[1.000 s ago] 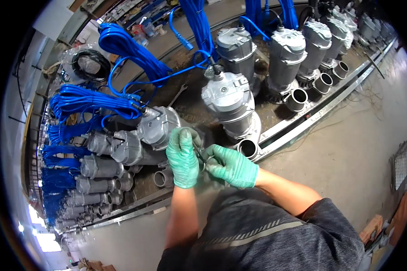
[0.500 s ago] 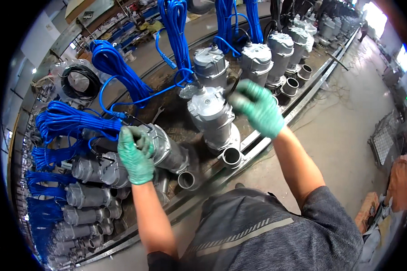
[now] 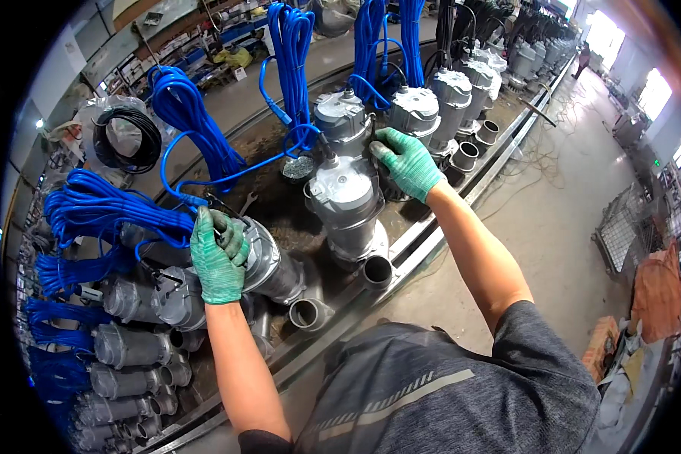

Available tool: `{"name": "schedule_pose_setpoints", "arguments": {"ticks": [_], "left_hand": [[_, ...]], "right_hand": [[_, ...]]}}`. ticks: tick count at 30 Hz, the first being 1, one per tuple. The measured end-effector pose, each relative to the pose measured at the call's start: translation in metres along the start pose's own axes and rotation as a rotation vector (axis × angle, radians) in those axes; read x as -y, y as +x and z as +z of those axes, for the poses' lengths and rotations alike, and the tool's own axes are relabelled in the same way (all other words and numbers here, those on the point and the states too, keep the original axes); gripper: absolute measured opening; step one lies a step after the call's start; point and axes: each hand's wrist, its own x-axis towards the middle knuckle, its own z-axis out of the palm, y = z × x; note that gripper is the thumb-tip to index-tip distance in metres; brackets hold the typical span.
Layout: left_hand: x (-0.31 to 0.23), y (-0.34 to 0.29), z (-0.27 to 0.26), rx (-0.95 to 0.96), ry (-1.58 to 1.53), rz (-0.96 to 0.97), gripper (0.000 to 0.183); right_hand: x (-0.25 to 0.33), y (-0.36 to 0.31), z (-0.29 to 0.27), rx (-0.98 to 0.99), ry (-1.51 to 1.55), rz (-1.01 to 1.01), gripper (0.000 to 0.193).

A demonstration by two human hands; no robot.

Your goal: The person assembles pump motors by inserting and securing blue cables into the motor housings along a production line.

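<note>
My left hand, in a green glove, is closed with curled fingers at the top of a tilted silver pump. What its fingers grip, if anything, is hidden. My right hand, also gloved in green, is closed on a thin dark tool that points upward; its exact kind is unclear. That hand is just right of an upright silver pump with a blue cable running from its top. Between my hands, a small dish of metal pieces stands behind this pump. An open-ended wrench lies on the bench.
More silver pumps stand in a row toward the far right; several others lie at the left. Coiled blue cables rest beside them. A metal rail edges the bench. At right are a wire crate and an orange-brown sack.
My right hand has shifted left and slightly up, the dark tool still in it. The left hand stays by the tilted pump. The whole view has moved a little.
</note>
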Motion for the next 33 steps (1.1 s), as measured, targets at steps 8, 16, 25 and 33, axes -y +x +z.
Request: {"name": "schedule_pose_setpoints", "arguments": {"ticks": [8, 16, 25, 33], "left_hand": [[0.004, 0.001, 0.000, -0.019, 0.045, 0.003, 0.033], [0.004, 0.001, -0.002, -0.004, 0.054, 0.007, 0.032], [0.005, 0.001, -0.002, -0.023, 0.056, 0.009, 0.033], [0.007, 0.004, -0.001, -0.027, 0.040, 0.011, 0.034]], "right_hand": [[0.001, -0.002, -0.001, 0.055, -0.038, -0.197, 0.028], [-0.002, 0.001, -0.002, 0.092, -0.090, -0.080, 0.030], [0.002, -0.001, 0.012, -0.009, 0.102, -0.044, 0.025], [-0.009, 0.000, 0.020, -0.070, 0.175, -0.085, 0.028]]}}
